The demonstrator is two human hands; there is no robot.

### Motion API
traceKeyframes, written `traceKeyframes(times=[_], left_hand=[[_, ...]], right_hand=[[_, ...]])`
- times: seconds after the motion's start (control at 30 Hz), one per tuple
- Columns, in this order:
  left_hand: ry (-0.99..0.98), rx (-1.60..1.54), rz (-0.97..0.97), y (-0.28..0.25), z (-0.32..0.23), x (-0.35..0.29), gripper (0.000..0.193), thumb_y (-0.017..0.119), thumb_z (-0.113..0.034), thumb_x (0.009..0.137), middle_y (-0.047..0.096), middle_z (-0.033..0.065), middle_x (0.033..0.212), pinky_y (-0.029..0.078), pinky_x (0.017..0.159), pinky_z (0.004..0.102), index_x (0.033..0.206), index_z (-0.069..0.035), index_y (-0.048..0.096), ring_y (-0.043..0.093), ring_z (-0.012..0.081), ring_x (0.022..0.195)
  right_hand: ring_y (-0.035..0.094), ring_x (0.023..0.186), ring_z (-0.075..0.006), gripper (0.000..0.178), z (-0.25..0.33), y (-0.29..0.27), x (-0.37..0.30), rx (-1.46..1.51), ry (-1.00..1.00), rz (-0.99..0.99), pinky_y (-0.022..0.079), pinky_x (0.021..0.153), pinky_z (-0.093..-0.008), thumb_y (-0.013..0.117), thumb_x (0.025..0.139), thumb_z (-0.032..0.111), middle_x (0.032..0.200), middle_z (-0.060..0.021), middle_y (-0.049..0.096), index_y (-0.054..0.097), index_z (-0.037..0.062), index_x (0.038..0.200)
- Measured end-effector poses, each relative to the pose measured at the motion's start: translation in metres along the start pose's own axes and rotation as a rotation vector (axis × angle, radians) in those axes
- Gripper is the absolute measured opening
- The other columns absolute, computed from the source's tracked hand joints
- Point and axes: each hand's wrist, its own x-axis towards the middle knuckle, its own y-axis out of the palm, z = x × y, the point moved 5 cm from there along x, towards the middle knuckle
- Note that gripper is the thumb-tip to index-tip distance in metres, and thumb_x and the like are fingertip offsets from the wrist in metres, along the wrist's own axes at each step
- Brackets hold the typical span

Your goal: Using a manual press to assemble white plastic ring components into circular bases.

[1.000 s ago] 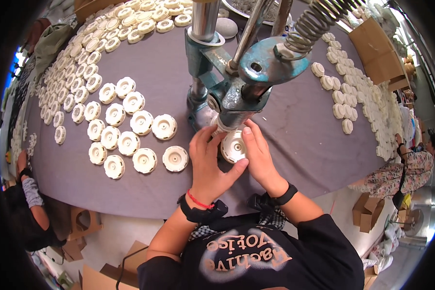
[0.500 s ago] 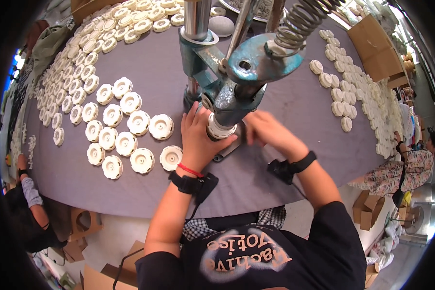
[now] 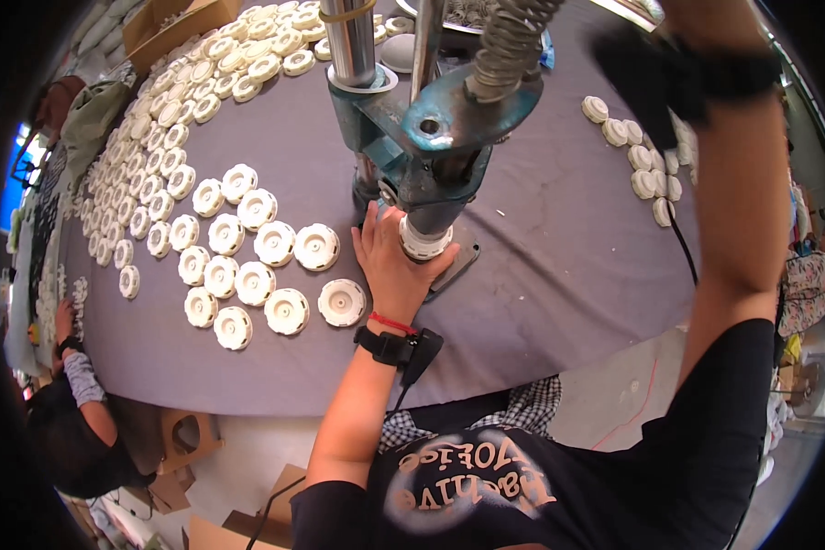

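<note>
Under the ram of a blue-green hand press sits a white round plastic cap. My left hand is curled around the near left side of this cap, thumb on its near right edge, fingers toward the press column. My right hand is raised at the upper right edge of the view; its fingers lie outside the picture. Left of the press, several white notched wheel-shaped caps lie flat on the grey cloth, the nearest one close to my left wrist.
Many similar caps spread along the far left of the grey-covered table. More white pieces lie at the right, partly behind my raised arm. A cardboard box stands far left. Another person's arm reaches in at the left.
My right hand has left the press and swung up to the far right. My left hand stays at the cap under the ram. The whole view has shifted slightly.
</note>
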Motion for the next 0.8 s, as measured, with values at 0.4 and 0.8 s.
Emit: traceKeyframes(times=[0.4,0.8], left_hand=[[0.000,-0.097,-0.068,0.009,-0.002,-0.001,0.100,0.087,-0.049,0.056,0.043,0.0159,0.140,0.017,0.111,0.0604,0.133,-0.005,0.040,0.032,0.0390,0.137],[0.019,-0.063,0.048,-0.003,-0.001,0.006,0.065,0.086,-0.031,0.062,0.063,0.0152,0.110,0.032,0.106,0.0506,0.114,-0.002,0.060,0.056,0.0368,0.109]], right_hand=[[0.033,0.138,-0.0373,0.065,-0.001,0.233,-0.242,0.082,0.472,0.182,0.023,0.116,-0.0448,0.054,0.075,0.002,0.140,-0.0259,0.043,0.039,-0.0014,0.138],[0.058,0.114,-0.0276,0.039,0.034,0.083,-0.196,0.972,-0.001,-0.498,0.041,0.102,-0.0436,0.053,0.087,0.003,0.122,-0.0191,0.055,0.046,-0.0049,0.125]])
